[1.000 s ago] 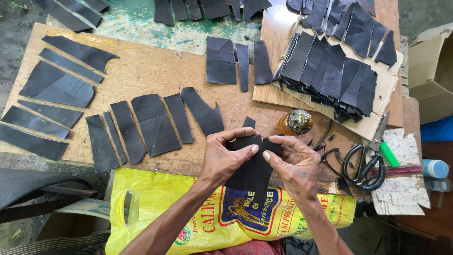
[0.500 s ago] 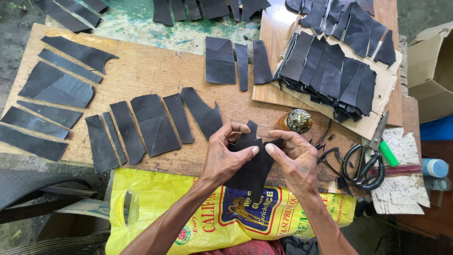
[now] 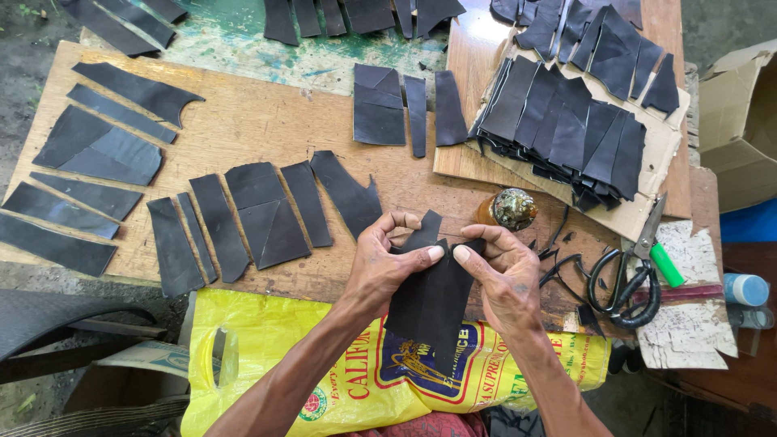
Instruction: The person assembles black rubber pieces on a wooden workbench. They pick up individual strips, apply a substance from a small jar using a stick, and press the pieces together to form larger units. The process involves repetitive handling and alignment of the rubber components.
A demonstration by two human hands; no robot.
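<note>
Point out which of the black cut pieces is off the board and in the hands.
The dark piece pinched between the left hand and right hand, over the yellow sack; the others lie flat or stacked.

Bare board (image 3: 267, 129) ahead; glue jar (image 3: 511, 209) and scissors (image 3: 627, 271) crowd the right.
</note>
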